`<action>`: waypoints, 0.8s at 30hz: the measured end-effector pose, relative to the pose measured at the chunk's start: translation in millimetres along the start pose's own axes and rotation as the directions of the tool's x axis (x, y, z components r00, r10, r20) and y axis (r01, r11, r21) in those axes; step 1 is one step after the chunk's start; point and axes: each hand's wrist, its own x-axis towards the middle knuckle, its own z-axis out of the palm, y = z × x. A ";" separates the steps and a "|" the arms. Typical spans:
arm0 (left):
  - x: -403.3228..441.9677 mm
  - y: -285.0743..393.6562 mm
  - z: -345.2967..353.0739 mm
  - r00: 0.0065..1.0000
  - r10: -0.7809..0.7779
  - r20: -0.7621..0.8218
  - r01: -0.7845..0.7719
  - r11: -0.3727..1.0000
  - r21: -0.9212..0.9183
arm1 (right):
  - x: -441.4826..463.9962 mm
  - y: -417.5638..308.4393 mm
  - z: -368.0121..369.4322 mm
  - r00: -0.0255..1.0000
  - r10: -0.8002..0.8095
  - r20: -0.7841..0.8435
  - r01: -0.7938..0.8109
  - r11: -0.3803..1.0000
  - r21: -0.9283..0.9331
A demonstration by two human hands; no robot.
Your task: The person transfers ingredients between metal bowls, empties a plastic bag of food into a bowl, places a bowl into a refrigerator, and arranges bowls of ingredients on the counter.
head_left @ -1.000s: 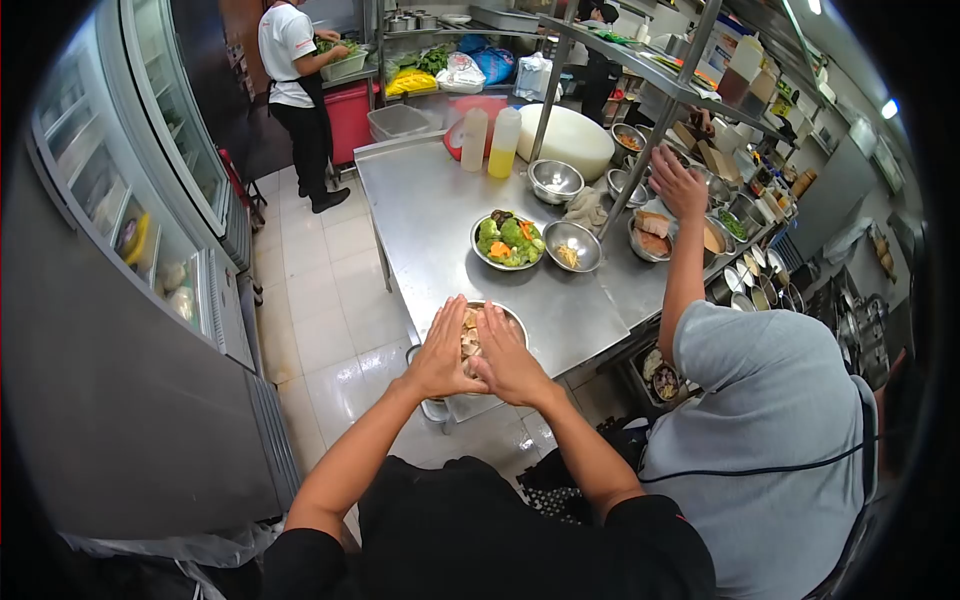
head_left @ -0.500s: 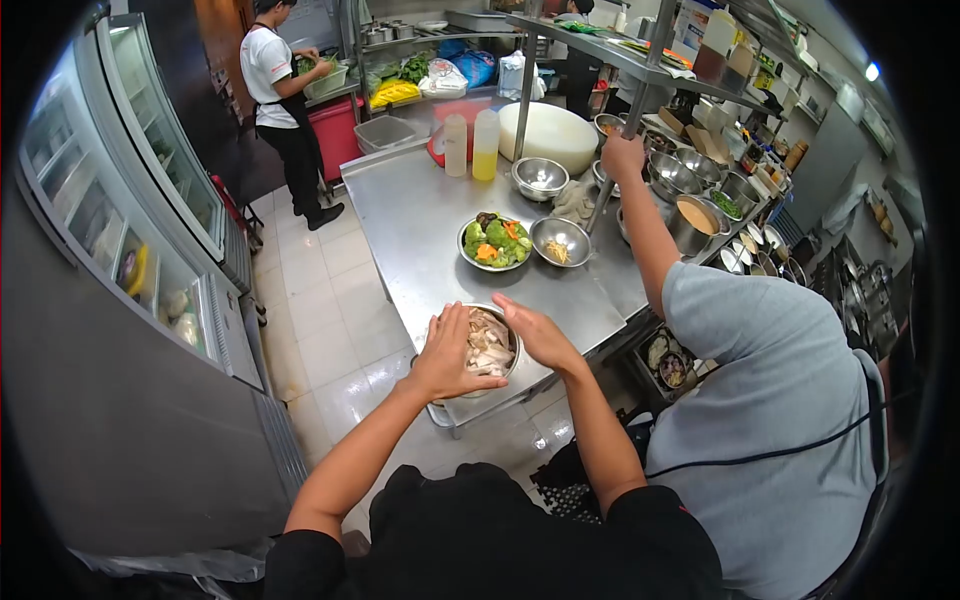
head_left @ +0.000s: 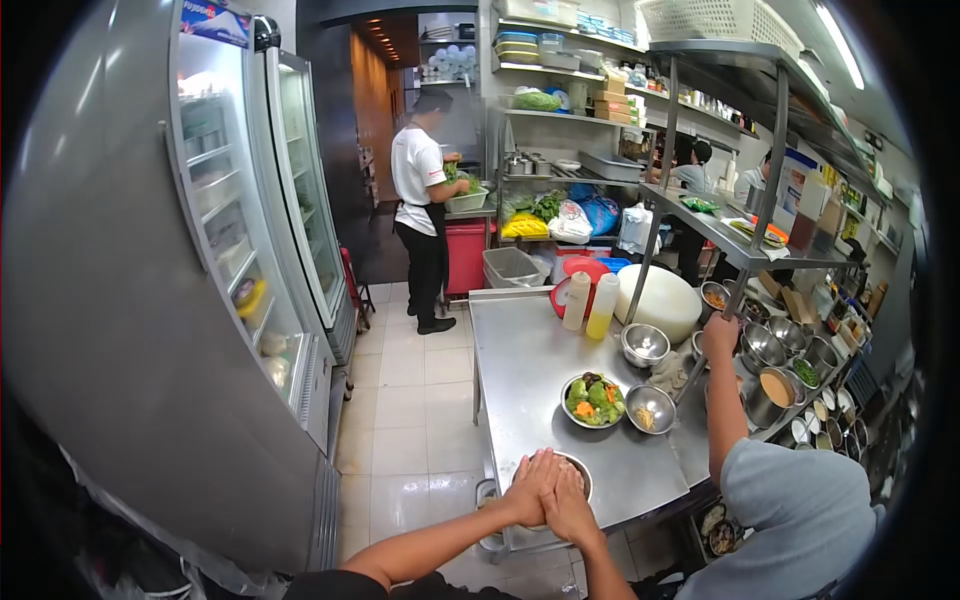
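My left hand [head_left: 532, 487] and my right hand [head_left: 569, 508] lie against each other over a metal bowl [head_left: 586, 482] at the near edge of the steel table [head_left: 520, 370]. Their fingers look extended, and nothing shows held in either. They cover most of the bowl, and only a little of its pale contents shows. Beyond them stands a bowl of broccoli and carrot [head_left: 593, 400]. Right of it is a metal bowl with pale yellow strips [head_left: 651, 409]. An empty-looking metal bowl [head_left: 645, 345] sits farther back.
A co-worker in grey [head_left: 795, 510] stands at the right, one hand at the shelf post. Two squeeze bottles [head_left: 601, 308] and a large white round block [head_left: 659, 303] stand at the back. Another person [head_left: 418, 200] handles greens. Glass-door fridges [head_left: 240, 220] line the left.
My hands, apart over the bowl half a second ago, have come together and cover more of it. The view has tilted up and turned left, showing more shelves and fridge.
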 end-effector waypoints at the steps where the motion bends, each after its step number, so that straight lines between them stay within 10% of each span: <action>1: 2.5 4.3 -19.1 0.991 -0.014 0.131 0.008 0.999 0.045 | 4.3 8.8 -5.7 0.975 -0.218 0.037 0.221 0.968 -0.117; 4: 7.6 -15.6 -18.1 0.991 0.027 0.129 0.023 0.929 -0.369 | 8.0 22.0 -26.2 0.915 -0.402 0.036 0.404 0.912 -0.074; 7: 1.8 -27.2 -46.5 0.990 -0.101 -0.102 -0.019 0.607 -0.795 | 0.9 12.5 -52.2 0.981 0.107 -0.162 -0.023 0.895 0.446; 11: -39.4 -33.0 -72.1 0.915 -0.320 -0.245 -0.086 0.440 -0.894 | -2.4 6.9 -56.6 0.885 0.210 -0.416 -0.009 0.900 0.435; 16: -138.2 -60.3 -26.9 0.801 -0.535 -0.269 0.091 0.552 -0.829 | -24.1 -43.3 -42.1 0.861 0.071 -0.503 0.111 0.939 0.324; 21: -267.1 -37.5 12.0 0.692 -0.715 -0.098 0.323 0.429 -0.844 | -39.3 -87.5 -11.8 0.964 -0.261 0.050 0.245 0.945 0.217; 22: -295.8 -33.0 16.4 0.681 -0.732 -0.029 0.445 0.445 -0.777 | -40.6 -110.4 26.0 0.963 -0.175 0.203 -0.005 0.747 0.665; 24: -371.6 -8.2 13.6 0.650 -0.759 0.046 0.615 0.489 -0.619 | -48.6 -157.8 65.6 0.763 -0.314 0.566 -0.114 0.795 0.595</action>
